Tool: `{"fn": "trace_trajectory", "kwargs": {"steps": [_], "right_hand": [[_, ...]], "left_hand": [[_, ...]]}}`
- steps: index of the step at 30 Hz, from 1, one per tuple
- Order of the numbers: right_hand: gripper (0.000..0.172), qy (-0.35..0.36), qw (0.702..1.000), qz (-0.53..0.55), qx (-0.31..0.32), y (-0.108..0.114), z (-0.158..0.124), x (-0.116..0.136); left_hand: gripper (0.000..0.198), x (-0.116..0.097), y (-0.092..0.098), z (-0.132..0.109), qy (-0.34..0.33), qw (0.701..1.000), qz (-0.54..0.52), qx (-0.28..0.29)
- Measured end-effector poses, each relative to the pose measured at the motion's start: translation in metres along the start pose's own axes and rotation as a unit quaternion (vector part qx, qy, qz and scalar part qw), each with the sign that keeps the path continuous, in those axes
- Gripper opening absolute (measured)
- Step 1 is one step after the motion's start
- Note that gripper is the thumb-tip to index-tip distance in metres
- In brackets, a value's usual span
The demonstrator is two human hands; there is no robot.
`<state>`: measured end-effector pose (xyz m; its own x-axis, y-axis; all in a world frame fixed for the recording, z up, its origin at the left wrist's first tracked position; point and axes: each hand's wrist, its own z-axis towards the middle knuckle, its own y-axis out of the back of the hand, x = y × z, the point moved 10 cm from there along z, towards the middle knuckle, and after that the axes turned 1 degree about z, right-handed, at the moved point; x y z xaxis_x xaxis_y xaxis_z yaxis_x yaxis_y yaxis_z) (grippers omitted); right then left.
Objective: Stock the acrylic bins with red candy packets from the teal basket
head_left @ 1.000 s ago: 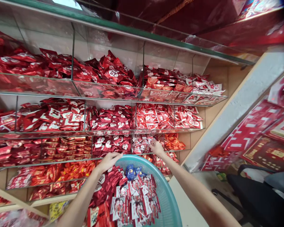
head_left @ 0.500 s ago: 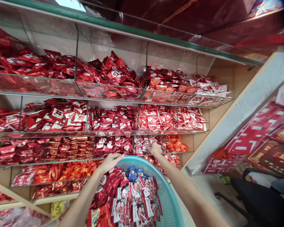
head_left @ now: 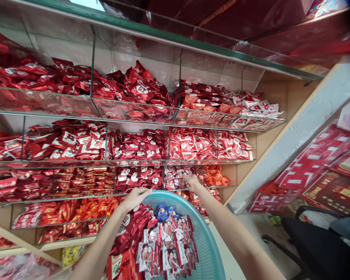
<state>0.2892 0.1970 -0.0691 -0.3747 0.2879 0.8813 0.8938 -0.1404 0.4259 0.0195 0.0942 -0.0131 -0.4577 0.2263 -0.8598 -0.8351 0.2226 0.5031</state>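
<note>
My left hand grips the rim of a round teal plastic basket at its far left side. Dark red packets, small blue packets and clear-fronted packets with printed figures lie in the basket. A red packet with a cream panel is near the bottom of the view. My right hand reaches past the basket to a shelf compartment of red-and-white packets. Its fingers are curled together at these packets; whatever is between them is too small to make out.
Glass-fronted shelves hold several rows of red packets in divided compartments. Orange packets fill the compartment right of my right hand. A slanted white post bounds the shelves. A black chair stands at lower right, beneath red boxes.
My right hand has shifted slightly right and its fingers look more tightly curled. The left hand stays on the basket rim. The whole view has moved a little.
</note>
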Motion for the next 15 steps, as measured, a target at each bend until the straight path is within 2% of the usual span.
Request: {"fn": "trace_trajectory", "kwargs": {"steps": [4,15], "right_hand": [[0.027,-0.057,0.998,-0.005,0.022,0.003,-0.009,-0.006],[0.028,-0.091,0.995,-0.041,0.011,0.011,-0.021,-0.012]], "left_hand": [[0.042,0.003,-0.001,0.001,0.006,1.000,-0.002,0.006],[0.044,0.001,-0.002,0.001,0.013,1.000,0.012,0.013]]}}
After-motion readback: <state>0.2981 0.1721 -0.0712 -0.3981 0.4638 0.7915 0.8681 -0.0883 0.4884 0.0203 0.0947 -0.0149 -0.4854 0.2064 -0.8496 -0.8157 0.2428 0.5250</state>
